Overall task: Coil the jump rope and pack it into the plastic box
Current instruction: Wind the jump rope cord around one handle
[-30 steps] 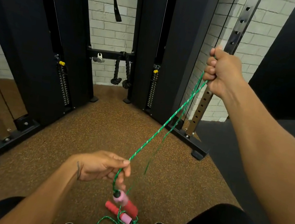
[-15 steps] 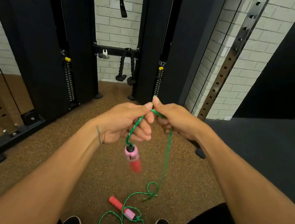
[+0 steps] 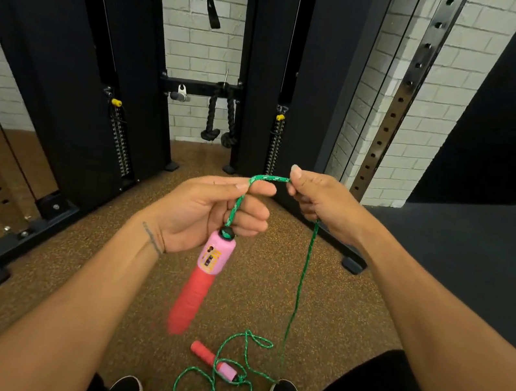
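Coiling barely begun, I judge: my left hand (image 3: 198, 216) fingers pinch the jump rope (image 3: 304, 271) above its dangling handle (image 3: 212, 256), right hand (image 3: 323, 206) fingers clench it alongside, the rest and the second handle (image 3: 209, 357) lie on the floor (image 3: 333, 310), no box visible.

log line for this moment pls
left hand pinches green rope above hanging handle | right hand pinches rope | other handle, loose loops on floor | box not in view | coil not formed
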The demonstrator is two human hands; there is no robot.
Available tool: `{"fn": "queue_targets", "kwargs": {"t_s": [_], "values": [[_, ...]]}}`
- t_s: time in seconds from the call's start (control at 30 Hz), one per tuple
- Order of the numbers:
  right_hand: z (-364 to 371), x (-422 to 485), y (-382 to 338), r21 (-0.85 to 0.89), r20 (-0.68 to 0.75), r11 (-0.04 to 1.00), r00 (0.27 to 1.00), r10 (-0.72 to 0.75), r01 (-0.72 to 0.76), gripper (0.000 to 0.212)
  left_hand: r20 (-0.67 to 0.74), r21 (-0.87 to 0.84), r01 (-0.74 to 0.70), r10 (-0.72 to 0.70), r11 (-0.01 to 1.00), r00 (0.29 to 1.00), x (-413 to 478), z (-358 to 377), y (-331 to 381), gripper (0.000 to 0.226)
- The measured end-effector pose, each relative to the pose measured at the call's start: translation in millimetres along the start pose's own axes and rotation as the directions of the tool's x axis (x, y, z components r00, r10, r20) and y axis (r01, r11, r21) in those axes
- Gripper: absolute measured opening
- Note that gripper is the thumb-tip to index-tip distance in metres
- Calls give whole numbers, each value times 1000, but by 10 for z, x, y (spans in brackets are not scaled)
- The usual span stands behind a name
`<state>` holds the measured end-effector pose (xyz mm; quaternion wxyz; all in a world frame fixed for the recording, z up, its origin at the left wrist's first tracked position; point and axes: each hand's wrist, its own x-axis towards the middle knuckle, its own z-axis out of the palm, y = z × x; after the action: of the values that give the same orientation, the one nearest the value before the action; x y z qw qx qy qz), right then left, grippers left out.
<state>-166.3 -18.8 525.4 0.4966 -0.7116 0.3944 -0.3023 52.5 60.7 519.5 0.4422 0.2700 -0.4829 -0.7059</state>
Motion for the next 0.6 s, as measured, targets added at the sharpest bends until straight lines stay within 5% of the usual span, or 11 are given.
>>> {"fn": "queue_targets", "kwargs": {"t_s": [0.3, 0.6], "values": [[227, -183, 357, -81, 120, 993, 988, 97, -87, 37, -50, -8, -50, 50, 999, 998, 54, 40, 46, 51], [462, -391, 420, -305, 163, 952, 984, 64, -11, 26, -183, 324, 18, 44, 946, 982, 130, 117, -60, 60]]}}
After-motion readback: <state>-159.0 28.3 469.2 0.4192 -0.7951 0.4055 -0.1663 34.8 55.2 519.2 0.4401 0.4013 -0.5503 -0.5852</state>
